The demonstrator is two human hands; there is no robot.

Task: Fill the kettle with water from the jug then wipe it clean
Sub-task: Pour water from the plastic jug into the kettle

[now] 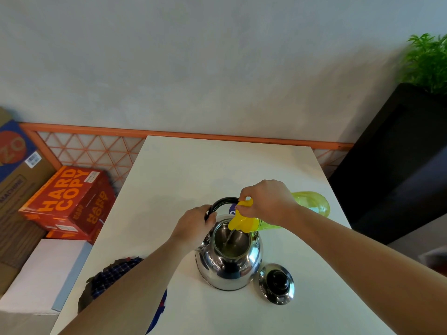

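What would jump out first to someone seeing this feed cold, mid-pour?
The shiny steel kettle at the middle of the white table, with a thin stream of water falling into its open top from the tilted yellow-green jug held by the right hand. The left hand holds the kettle's black handle, and the lid lies on the table just right of the kettle. A dark checked cloth sits at the table's near left edge.

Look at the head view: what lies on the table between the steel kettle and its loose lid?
Nothing. In the head view, only a narrow strip of bare white table separates the kettle from the lid; they do not touch.
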